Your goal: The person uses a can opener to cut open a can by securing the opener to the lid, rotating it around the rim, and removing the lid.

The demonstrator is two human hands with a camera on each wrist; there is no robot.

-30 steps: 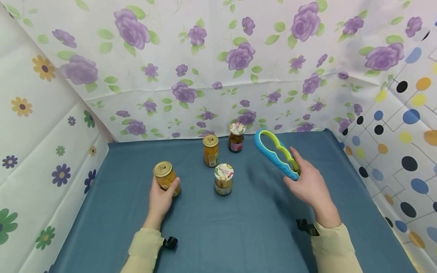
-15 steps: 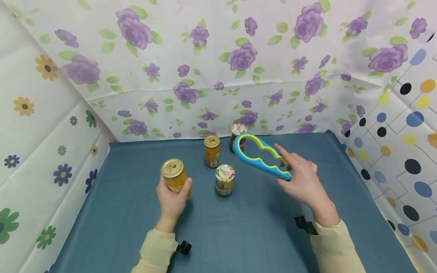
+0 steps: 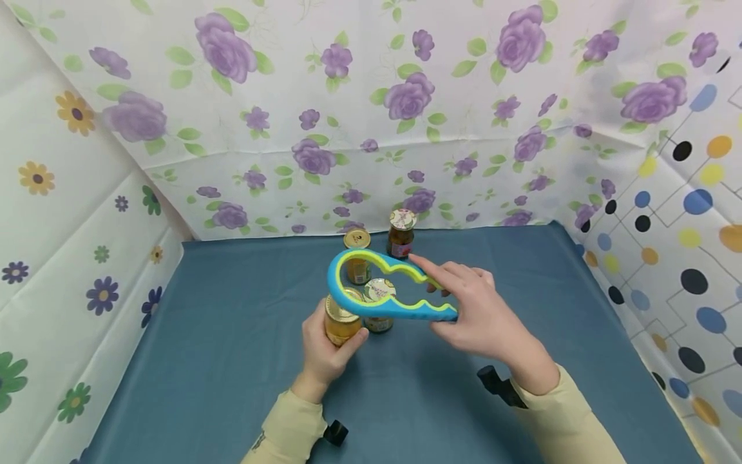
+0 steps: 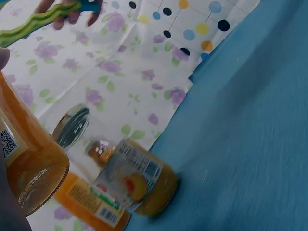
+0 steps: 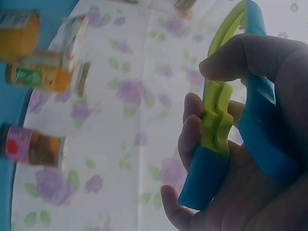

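The left hand (image 3: 324, 345) has lifted the gold-lidded jar (image 3: 342, 320) toward mid-desk in a curled grip, while the right hand (image 3: 472, 312), fingers wrapped round the blue-green jar opener (image 3: 379, 289), has swung its large ring over the lid, suggesting opening is imminent.

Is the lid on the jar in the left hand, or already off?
On. The gold lid sits on the jar under the opener.

Blue tabletop (image 3: 232, 361) walled by purple-flowered cloth (image 3: 371, 116).
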